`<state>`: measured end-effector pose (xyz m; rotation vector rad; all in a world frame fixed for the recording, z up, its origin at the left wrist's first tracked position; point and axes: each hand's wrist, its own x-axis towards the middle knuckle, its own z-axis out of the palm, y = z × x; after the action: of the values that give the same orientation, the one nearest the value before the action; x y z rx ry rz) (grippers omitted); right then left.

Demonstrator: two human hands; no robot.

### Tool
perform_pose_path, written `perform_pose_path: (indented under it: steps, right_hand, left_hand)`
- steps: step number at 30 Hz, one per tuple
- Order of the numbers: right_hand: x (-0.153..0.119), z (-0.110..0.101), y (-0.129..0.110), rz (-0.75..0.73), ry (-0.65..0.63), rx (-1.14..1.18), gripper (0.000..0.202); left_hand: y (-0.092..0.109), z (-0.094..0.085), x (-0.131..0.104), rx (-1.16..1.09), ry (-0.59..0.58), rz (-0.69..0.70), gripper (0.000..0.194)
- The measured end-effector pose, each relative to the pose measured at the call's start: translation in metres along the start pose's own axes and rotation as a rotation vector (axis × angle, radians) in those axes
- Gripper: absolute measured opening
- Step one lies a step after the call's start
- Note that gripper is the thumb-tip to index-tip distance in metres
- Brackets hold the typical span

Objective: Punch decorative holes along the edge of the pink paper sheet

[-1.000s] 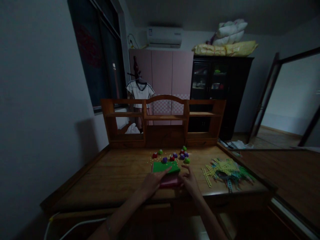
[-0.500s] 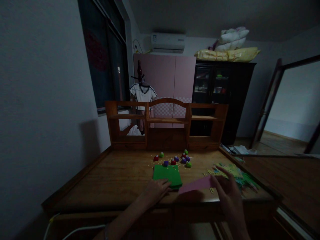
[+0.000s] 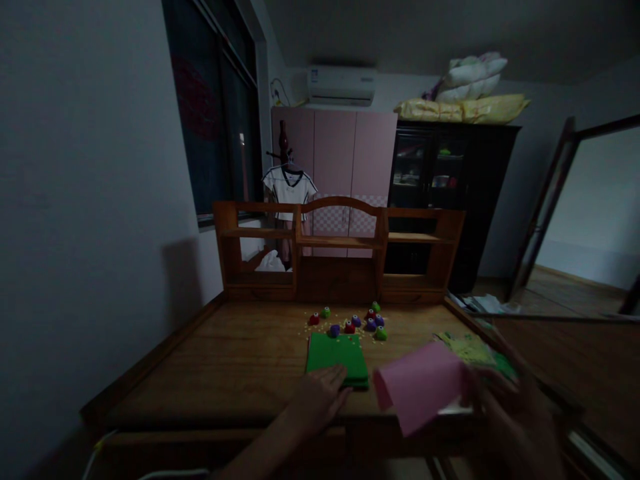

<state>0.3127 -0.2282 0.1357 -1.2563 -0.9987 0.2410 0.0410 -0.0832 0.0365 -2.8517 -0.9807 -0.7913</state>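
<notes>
My left hand [image 3: 324, 395] lies flat, its fingers stretched over the near edge of a stack of green sheets [image 3: 334, 355] on the wooden desk [image 3: 240, 360]. My right hand [image 3: 515, 407], smeared by motion, grips the right end of a pink sheet [image 3: 423, 383]. That sheet hangs curled in the air near the desk's front edge, its left end bent down. Just behind the green stack stand several small red, purple and green figures with eyes, among them a purple one [image 3: 335, 331] and a green one [image 3: 381, 333].
Tiny yellow bits are scattered around the figures. A pile of yellow and green pieces [image 3: 467, 348] lies at the desk's right, partly behind my right hand. A wooden shelf unit [image 3: 340, 241] borders the back. White cable [image 3: 173, 474] runs below the front left.
My right hand has moved right and toward me, carrying the pink sheet away from the green stack; the sheet now shows its broad face. My left hand stays on the stack.
</notes>
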Motion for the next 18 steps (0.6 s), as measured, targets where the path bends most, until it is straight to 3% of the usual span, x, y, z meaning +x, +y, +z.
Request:
perform_pose_path:
  steps: [2,5,10,15,18]
  right_hand:
    - [0.011,0.010,0.019,0.048,-0.087,-0.110,0.074]
    - [0.019,0.019,0.036,0.048,-0.088,-0.154,0.074]
    - [0.019,0.031,0.022,-0.030,-0.061,-0.077,0.068]
    - [0.018,0.046,-0.013,-0.056,-0.008,-0.037,0.069]
    - [0.015,0.051,-0.028,-0.039,-0.086,0.012,0.066]
  left_hand:
    - [0.011,-0.007,0.001,-0.118,0.032,-0.015,0.041]
    - [0.028,-0.016,0.004,-0.328,0.071,-0.165,0.038]
    - [0.045,-0.015,0.018,-0.864,0.014,-0.512,0.046]
    - [0.059,-0.006,0.028,-1.540,-0.244,-0.765,0.071]
    - [0.071,-0.001,0.034,-1.816,-0.404,-0.860,0.086]
